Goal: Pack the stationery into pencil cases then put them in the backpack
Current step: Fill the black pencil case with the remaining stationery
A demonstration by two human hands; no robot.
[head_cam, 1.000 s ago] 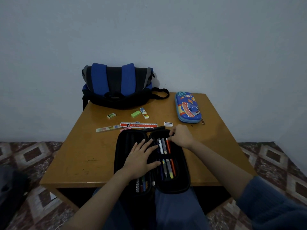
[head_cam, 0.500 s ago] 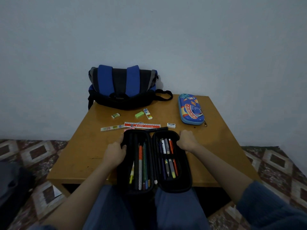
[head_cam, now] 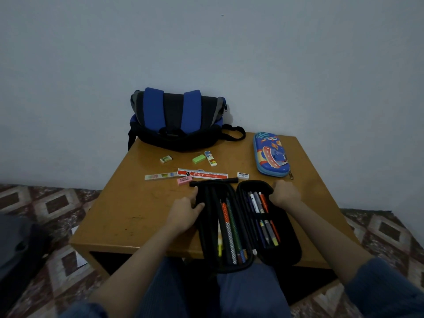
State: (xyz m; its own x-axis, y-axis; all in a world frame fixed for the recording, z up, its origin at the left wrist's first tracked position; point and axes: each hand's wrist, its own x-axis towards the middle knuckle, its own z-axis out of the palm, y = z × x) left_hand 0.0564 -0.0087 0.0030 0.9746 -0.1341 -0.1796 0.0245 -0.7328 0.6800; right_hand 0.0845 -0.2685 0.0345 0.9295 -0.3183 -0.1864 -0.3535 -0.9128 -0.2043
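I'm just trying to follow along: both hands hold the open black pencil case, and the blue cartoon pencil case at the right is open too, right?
Not quite: in the head view the blue cartoon pencil case lies closed. The left hand and right hand do hold the open black pencil case.

Glossy wooden table, cloth backpack

Status: black fabric pencil case lies open flat at the near edge of the brown wooden table, pens and pencils in both halves. The left hand grips its left rim and the right hand grips its far right corner. Just behind it are a thin black pen, pink eraser, red plastic ruler, pale patterned ruler and white eraser. Behind it to the right is a blue cartoon-print hard pencil case, closed. Well behind it sits a blue-and-black fabric backpack, at the wall.
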